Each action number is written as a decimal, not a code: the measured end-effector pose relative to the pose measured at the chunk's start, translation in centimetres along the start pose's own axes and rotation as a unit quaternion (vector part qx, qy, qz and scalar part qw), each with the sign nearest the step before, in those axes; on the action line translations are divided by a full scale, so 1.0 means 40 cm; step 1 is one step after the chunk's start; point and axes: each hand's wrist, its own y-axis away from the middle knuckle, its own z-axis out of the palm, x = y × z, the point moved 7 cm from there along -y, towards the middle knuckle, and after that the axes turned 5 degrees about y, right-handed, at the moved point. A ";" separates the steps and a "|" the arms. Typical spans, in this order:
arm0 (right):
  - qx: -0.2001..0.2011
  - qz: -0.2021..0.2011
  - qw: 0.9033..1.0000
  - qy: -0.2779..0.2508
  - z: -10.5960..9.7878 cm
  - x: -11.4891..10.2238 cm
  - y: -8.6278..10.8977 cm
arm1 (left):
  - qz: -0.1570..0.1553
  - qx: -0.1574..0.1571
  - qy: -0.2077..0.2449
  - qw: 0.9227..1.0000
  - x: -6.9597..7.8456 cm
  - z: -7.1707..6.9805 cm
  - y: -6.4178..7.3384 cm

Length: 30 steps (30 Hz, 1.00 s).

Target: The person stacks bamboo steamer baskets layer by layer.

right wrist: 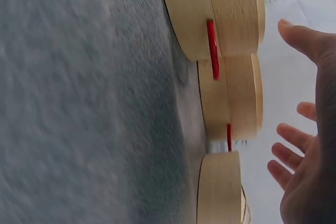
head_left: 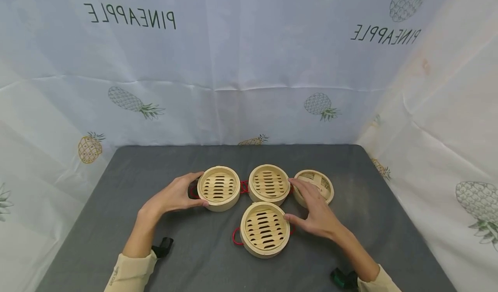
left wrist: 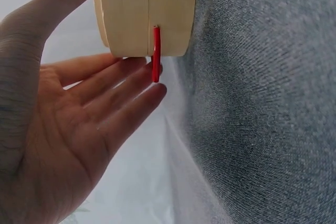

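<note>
Three round bamboo steamer baskets with slatted bottoms and red side loops lie on the dark table. My left hand (head_left: 177, 195) spans the left basket (head_left: 218, 186), its thumb at the near side and fingers at the far side; in the left wrist view the fingers reach the wall beside the red loop (left wrist: 156, 56). The middle basket (head_left: 268, 183) is just right of it. Nearer to me lies the front basket (head_left: 265, 230). My right hand (head_left: 317, 212), fingers spread and holding nothing, hovers beside the front basket's right rim, partly covering the woven bamboo lid (head_left: 327, 184).
The grey tabletop (head_left: 194, 257) stretches around the baskets. A white pineapple-print cloth (head_left: 233, 58) hangs behind the table and down both sides. Dark wrist devices sit by both cream sleeves (head_left: 130, 272).
</note>
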 end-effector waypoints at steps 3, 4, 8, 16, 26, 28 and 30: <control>0.002 -0.006 1.000 -0.008 0.009 -0.015 0.007 | 0.001 -0.003 0.004 1.000 0.001 0.002 0.000; 0.000 -0.008 1.000 -0.011 0.012 -0.019 0.009 | 0.002 -0.003 0.005 1.000 0.002 0.003 0.000; -0.016 -0.009 1.000 -0.025 0.025 -0.033 0.015 | -0.002 -0.007 0.005 1.000 0.000 0.003 0.000; -0.025 0.002 0.999 -0.040 0.040 -0.049 0.027 | -0.004 -0.008 0.004 1.000 -0.002 0.001 0.000; -0.037 -0.007 0.998 -0.046 0.058 -0.073 0.055 | -0.007 -0.012 0.004 1.000 -0.001 0.002 0.000; -0.038 -0.008 0.998 -0.052 0.061 -0.075 0.057 | -0.007 -0.012 0.005 1.000 -0.002 0.001 0.000; -0.041 -0.010 0.998 -0.056 0.064 -0.078 0.058 | -0.008 -0.013 0.006 1.000 -0.003 0.001 0.000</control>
